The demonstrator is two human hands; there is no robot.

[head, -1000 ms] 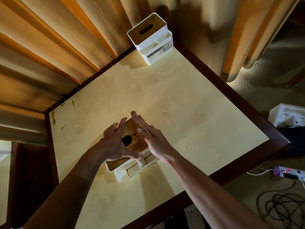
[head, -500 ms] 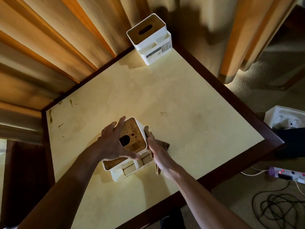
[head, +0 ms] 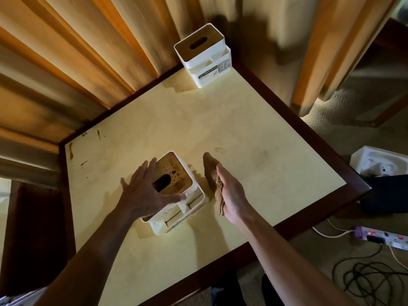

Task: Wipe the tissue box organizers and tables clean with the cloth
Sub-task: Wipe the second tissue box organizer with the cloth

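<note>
Under my left hand [head: 143,195] sits the stained tissue box organizer [head: 176,195], and my fingers [head: 152,171] lie spread flat across its brown lid, thumb reaching along the white rim toward the front compartments. The lid's oval slot shows dark just beside my palm, and reddish-brown spots speckle the lid above it. My right hand [head: 231,195] stands on edge just right of that organizer, apart from it, its fingers straight and pressed together along the brown cloth [head: 213,180] (the cloth bunches against my palm and pokes out past the fingertips and below the heel of the hand). Whether the cloth touches the table [head: 254,133] I cannot tell.

Both sit toward the near side of the pale yellow table, which has a dark wooden border and brown smears near its far left corner. A second, clean white organizer [head: 204,56] stands upright at the far corner, well apart, against the curtains [head: 77,51]. On the carpet at right lie a power strip [head: 388,238] and tangled black cables [head: 371,279].
</note>
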